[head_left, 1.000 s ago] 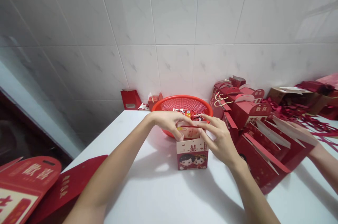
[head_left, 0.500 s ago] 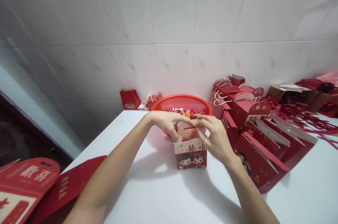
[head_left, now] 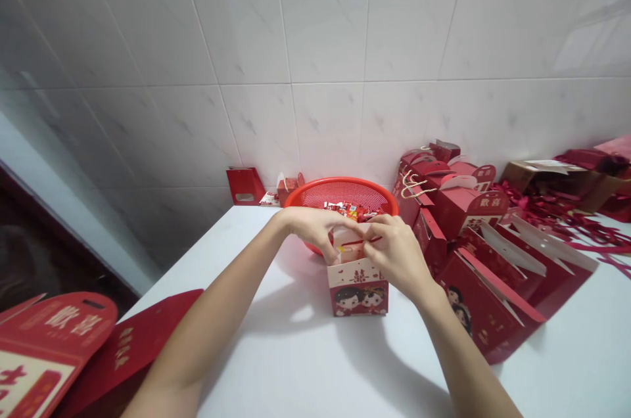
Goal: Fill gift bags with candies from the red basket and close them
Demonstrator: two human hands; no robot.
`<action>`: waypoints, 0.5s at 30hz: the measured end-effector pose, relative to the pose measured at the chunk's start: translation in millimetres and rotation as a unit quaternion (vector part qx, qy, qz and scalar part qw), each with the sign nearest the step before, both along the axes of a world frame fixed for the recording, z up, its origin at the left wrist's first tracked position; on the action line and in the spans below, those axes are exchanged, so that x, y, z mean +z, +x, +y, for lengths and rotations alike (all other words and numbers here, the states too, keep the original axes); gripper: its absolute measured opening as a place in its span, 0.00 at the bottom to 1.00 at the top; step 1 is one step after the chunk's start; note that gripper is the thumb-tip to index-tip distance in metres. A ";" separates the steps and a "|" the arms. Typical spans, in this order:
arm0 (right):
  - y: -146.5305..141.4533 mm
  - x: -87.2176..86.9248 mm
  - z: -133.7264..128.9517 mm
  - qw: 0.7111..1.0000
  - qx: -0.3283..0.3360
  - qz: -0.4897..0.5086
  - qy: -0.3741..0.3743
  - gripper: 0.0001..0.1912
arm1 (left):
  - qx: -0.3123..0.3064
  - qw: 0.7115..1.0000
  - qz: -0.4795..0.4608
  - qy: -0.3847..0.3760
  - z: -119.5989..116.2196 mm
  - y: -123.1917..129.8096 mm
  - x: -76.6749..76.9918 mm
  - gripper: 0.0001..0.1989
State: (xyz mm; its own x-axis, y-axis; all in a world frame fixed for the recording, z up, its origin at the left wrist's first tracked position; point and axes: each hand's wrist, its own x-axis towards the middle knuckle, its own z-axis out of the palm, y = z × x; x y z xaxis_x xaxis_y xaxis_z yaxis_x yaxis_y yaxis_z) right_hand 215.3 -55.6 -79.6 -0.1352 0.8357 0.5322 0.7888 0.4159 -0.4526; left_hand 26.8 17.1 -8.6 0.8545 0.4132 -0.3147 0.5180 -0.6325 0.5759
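A small red and cream candy box, printed with a cartoon couple, stands upright on the white table. Above its front edge rises a pale panel with a red line and a yellow mark; whether it is a flap or a packet, I cannot tell. My left hand grips the box's top from the left, thumb at the front rim. From the right, my right hand pinches at the box's top, fingers bent and close to the left fingertips. Behind sits a red plastic basket with wrapped sweets, partly hidden by my hands.
Several red gift boxes and open red bags crowd the right side. Beyond them lie dark red ribbons and a cardboard box. More red boxes are at front left. A tiled wall bounds the table's back.
My right fingers have shifted slightly left and curl closer at the box's top. My left hand keeps its hold. The whole view has moved a little.
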 end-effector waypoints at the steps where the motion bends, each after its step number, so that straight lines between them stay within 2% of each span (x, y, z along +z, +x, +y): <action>1: -0.4 0.1 0.1 1.000 -0.004 0.003 -0.005 0.09 | 0.000 1.000 0.001 0.002 0.4 -0.3 -0.5 0.41; 9: -6.5 -2.8 -0.5 0.996 -0.079 0.023 0.015 0.05 | -0.016 0.999 -0.013 0.029 8.9 -4.9 -8.2 0.44; 15: -3.7 2.2 1.2 0.999 -0.047 0.016 0.002 0.06 | 0.003 0.999 0.005 0.032 7.3 -3.0 -5.4 0.43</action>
